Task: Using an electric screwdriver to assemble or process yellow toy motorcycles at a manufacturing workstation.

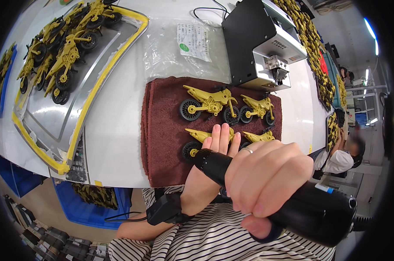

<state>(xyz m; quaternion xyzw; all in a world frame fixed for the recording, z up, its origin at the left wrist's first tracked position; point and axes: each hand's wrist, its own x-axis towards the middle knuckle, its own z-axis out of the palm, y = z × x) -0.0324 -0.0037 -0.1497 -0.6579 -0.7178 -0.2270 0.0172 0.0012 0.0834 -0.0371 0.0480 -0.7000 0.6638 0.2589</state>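
My right hand is wrapped round a thick black electric screwdriver. Its narrow front end reaches left, over my left hand. The fingers of that left hand are stretched out at a yellow toy motorcycle with black wheels, partly hidden by the hand. Whether the fingers press on it, I cannot tell. To the right a second partly covered toy motorcycle shows. Two more, the larger-looking left one and the right one, lie behind them. All rest on a folded brown towel.
A black and silver screw feeder stands behind the towel, beside a clear plastic bag. Toy motorcycles pile up on a yellow-edged metal tray at left. A blue bin stands below the table. Another person sits at far right.
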